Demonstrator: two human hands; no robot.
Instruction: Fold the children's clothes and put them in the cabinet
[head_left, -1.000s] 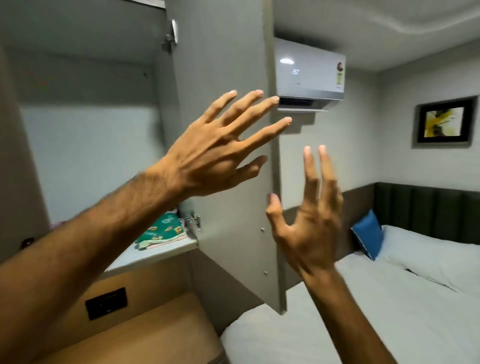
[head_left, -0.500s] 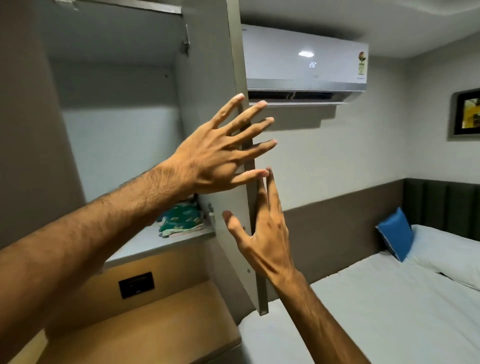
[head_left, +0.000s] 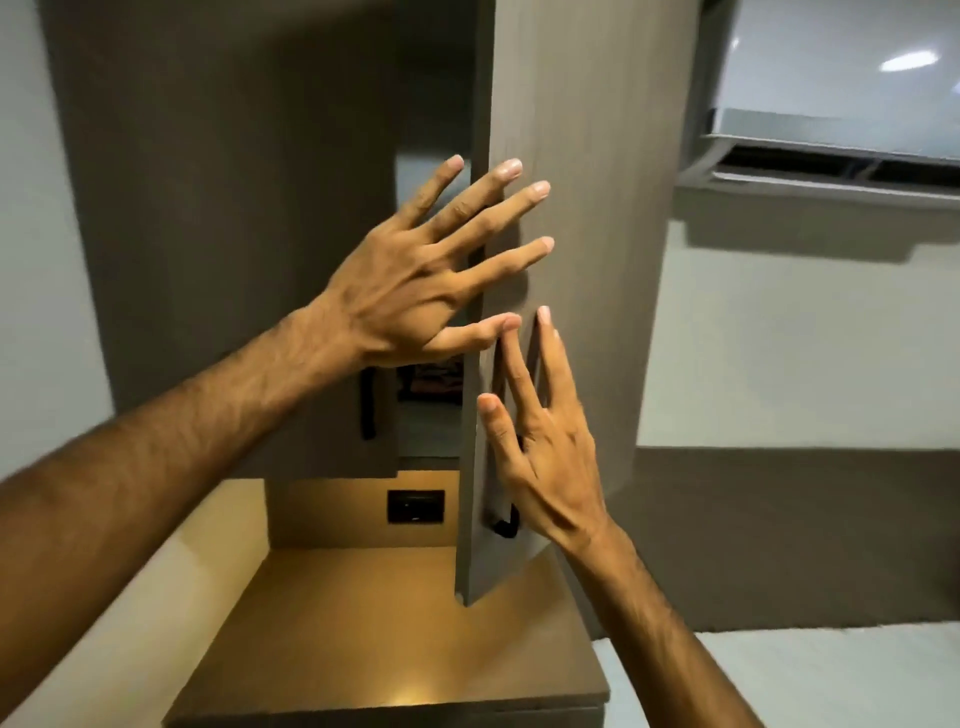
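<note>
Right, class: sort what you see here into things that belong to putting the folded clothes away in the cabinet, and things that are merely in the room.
Belonging to the job:
left hand, open, at the right cabinet door
right hand, open, on the same door
left cabinet door
clothes glimpsed in the gap

Merely in the room:
air conditioner
wall socket
wooden counter
bed

Narrow gap between cabinet doors

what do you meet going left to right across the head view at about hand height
left cabinet door → left hand → right cabinet door → air conditioner; the right hand overlaps the right door lower down, so it is left out.
</note>
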